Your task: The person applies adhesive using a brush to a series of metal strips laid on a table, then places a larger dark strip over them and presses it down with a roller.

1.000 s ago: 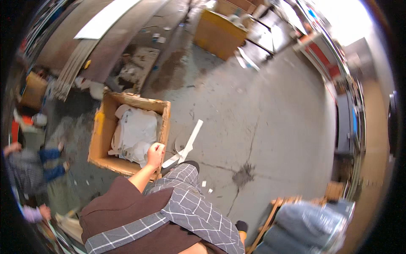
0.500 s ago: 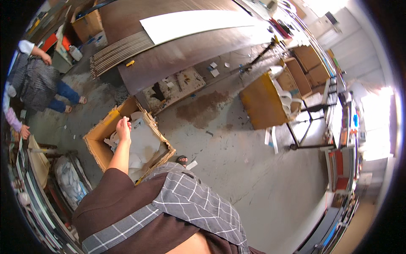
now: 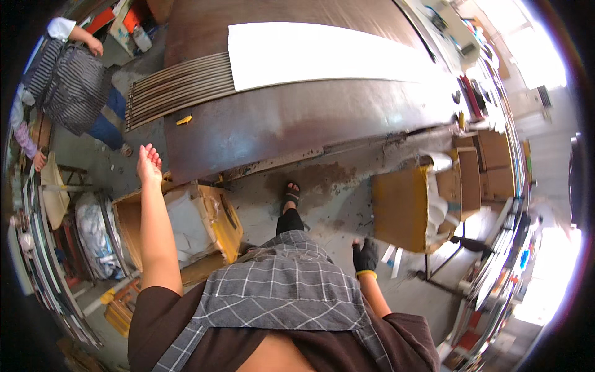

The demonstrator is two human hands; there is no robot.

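Note:
My bare left hand (image 3: pixel 149 165) is raised past the far rim of a cardboard box (image 3: pixel 224 224), its fingers apart and loosely bent, with nothing in them. Pale scrap sheets (image 3: pixel 189 222) lie inside that box. Beyond my left hand is the near left corner of a large dark metal table (image 3: pixel 260 124). My right hand (image 3: pixel 365 255) hangs low at my right side in a black glove with a yellow cuff. It is nearest to a second cardboard box (image 3: pixel 400 208); its fingers are foreshortened, so their grip cannot be made out.
A white sheet (image 3: pixel 322 57) and a row of thin rods (image 3: pixel 180 87) lie on the table, beside a small yellow tool (image 3: pixel 184 120). A person in a striped apron (image 3: pixel 77 93) stands at the far left; another person's hand (image 3: pixel 39 161) shows below. Racks of long strips line both sides.
My left hand has moved from above the scrap box to past its far rim. I have stepped nearer the table, and my gloved right hand has come into view.

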